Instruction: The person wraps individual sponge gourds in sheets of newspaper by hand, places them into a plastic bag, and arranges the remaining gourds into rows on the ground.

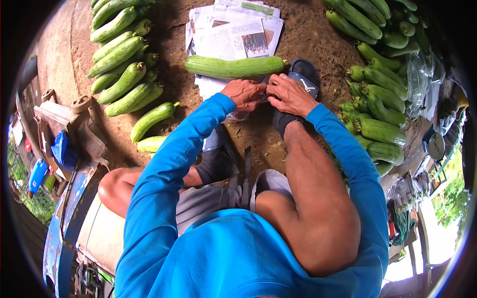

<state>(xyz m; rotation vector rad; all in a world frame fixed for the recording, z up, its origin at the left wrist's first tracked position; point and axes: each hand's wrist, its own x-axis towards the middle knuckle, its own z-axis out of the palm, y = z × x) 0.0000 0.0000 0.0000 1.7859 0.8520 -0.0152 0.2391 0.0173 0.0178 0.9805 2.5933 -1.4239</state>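
Note:
A long green gourd (pixel 233 67) lies crosswise on a stack of newspaper sheets (pixel 228 39) in front of me. Just below it, my left hand (pixel 244 94) and my right hand (pixel 290 94) meet with bent fingers and pinched fingertips. Thin clear plastic (pixel 237 116), apparently a bag, shows beneath my left hand and between the fingers; its edges are partly hidden. My right hand is close to the stem end of the gourd, beside a dark sandal (pixel 304 74).
Rows of green gourds (pixel 119 54) lie on the dirt floor at left, with a single gourd (pixel 154 121) nearer me. More gourds (pixel 380 99) are piled at right, some under clear plastic bags (pixel 422 74). A round-dial scale (pixel 436 146) stands far right.

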